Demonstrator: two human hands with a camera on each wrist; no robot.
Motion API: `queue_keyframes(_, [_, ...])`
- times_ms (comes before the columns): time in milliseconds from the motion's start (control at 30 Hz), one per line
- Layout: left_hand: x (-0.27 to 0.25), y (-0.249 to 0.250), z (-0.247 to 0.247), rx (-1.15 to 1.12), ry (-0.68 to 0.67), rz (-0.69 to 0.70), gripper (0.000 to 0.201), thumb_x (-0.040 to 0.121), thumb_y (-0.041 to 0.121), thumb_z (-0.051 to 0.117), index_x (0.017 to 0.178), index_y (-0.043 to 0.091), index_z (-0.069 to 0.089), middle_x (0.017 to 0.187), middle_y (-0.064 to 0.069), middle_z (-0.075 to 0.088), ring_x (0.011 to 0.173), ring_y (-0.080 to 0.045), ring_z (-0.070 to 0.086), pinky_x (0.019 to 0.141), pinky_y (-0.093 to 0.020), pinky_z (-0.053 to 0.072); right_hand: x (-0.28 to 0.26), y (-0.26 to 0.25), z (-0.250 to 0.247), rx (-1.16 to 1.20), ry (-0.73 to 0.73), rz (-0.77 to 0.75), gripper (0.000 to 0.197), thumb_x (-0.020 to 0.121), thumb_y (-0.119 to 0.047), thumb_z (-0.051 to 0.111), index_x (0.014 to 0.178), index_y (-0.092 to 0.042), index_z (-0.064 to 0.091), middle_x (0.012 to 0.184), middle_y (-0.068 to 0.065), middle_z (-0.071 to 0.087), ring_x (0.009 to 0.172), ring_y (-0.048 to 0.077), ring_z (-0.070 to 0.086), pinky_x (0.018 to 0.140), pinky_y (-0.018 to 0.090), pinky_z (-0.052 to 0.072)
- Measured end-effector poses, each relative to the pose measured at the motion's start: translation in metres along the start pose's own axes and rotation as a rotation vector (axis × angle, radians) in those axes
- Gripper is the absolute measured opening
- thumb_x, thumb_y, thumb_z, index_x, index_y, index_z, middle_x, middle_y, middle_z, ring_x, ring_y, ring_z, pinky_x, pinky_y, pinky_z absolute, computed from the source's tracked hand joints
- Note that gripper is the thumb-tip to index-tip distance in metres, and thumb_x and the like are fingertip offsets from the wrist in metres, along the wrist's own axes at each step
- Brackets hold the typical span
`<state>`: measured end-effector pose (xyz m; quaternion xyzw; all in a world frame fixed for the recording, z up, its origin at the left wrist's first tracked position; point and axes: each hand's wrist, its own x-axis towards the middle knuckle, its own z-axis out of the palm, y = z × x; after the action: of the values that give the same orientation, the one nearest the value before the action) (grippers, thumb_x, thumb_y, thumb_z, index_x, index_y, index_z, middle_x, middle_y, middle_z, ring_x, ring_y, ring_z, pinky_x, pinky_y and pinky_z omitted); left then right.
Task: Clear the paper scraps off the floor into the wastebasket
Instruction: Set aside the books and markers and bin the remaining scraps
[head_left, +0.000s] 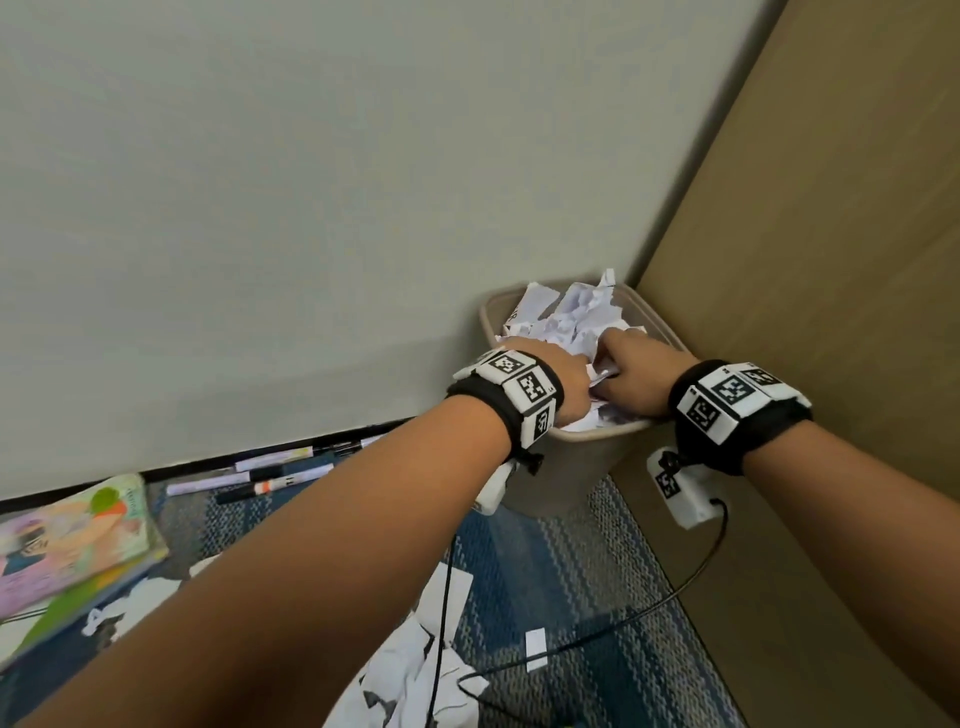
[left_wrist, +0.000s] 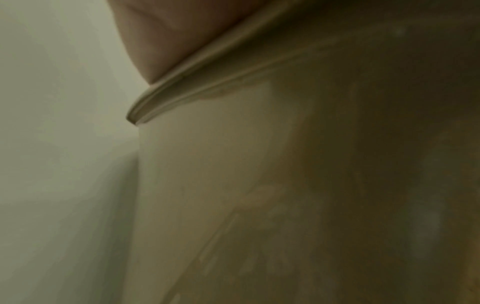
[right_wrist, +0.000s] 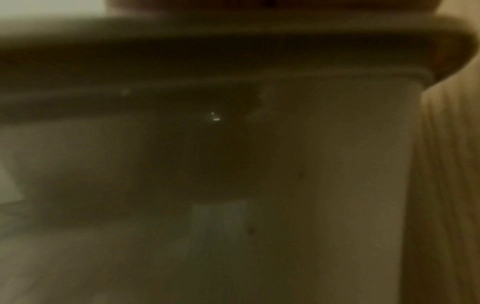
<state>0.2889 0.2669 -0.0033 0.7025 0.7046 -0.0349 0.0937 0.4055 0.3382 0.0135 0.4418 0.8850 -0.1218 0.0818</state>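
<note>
A beige wastebasket (head_left: 491, 317) stands in the corner, heaped with crumpled white paper (head_left: 571, 312). Both hands are down in its mouth on the paper. My left hand (head_left: 569, 379) is at the near left and my right hand (head_left: 631, 374) beside it, with a bit of white paper between them. The fingers of both sink into the heap and are hidden. More paper scraps (head_left: 410, 675) lie on the carpet below my arms, with a small strip (head_left: 536, 642) nearby. The left wrist view shows the basket rim (left_wrist: 207, 82) under my palm (left_wrist: 168, 37). The right wrist view shows only the blurred rim (right_wrist: 233, 51).
A tan panel (head_left: 831, 260) closes the right side and a pale wall (head_left: 260, 208) the back. Colourful books (head_left: 72, 540) lie at the left and several markers (head_left: 275, 470) lie along the baseboard. A black cable (head_left: 649, 608) trails over the carpet.
</note>
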Motion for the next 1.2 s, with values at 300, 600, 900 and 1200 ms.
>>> queue_keyframes(300, [-0.005, -0.012, -0.018, -0.419, 0.360, 0.024, 0.077, 0.075, 0.020, 0.055, 0.146, 0.032, 0.026, 0.145, 0.000, 0.039, 0.125, -0.034, 0.044, 0.097, -0.051, 0.045, -0.010, -0.005, -0.063, 0.050, 0.106, -0.065, 0.052, 0.072, -0.018, 0.079, 0.119, -0.016, 0.057, 0.109, 0.003, 0.066, 0.097, 0.025, 0.062, 0.087, 0.036, 0.049])
queue_keyframes(600, [-0.008, -0.032, -0.031, -0.365, 0.429, 0.003, 0.056, 0.088, 0.009, 0.045, 0.138, 0.034, 0.043, 0.102, -0.010, 0.066, 0.087, -0.032, 0.063, 0.073, -0.038, 0.053, -0.008, -0.024, -0.086, -0.116, 0.236, 0.116, 0.010, 0.080, -0.016, 0.056, 0.077, -0.012, 0.065, 0.080, 0.006, 0.065, 0.075, 0.027, 0.061, 0.060, 0.028, 0.043])
queue_keyframes(900, [-0.019, -0.034, -0.039, -1.164, 0.634, -0.018, 0.065, 0.079, -0.011, 0.056, 0.132, 0.026, 0.052, 0.127, -0.007, 0.054, 0.092, -0.020, 0.068, 0.067, -0.032, 0.060, -0.032, -0.074, -0.096, 0.102, 0.572, -0.027, 0.014, 0.080, -0.019, 0.049, 0.088, -0.021, 0.060, 0.092, 0.006, 0.066, 0.082, 0.025, 0.058, 0.068, 0.027, 0.041])
queue_keyframes(1200, [-0.056, -0.108, -0.036, -0.844, 0.802, -0.283, 0.017, 0.084, 0.009, 0.052, 0.088, 0.017, 0.066, 0.080, 0.008, 0.062, 0.073, -0.007, 0.056, 0.067, -0.012, 0.043, -0.040, -0.157, -0.022, 0.405, 0.372, -0.280, 0.015, 0.081, -0.011, 0.046, 0.091, -0.022, 0.046, 0.073, -0.005, 0.051, 0.064, 0.010, 0.046, 0.055, 0.022, 0.032])
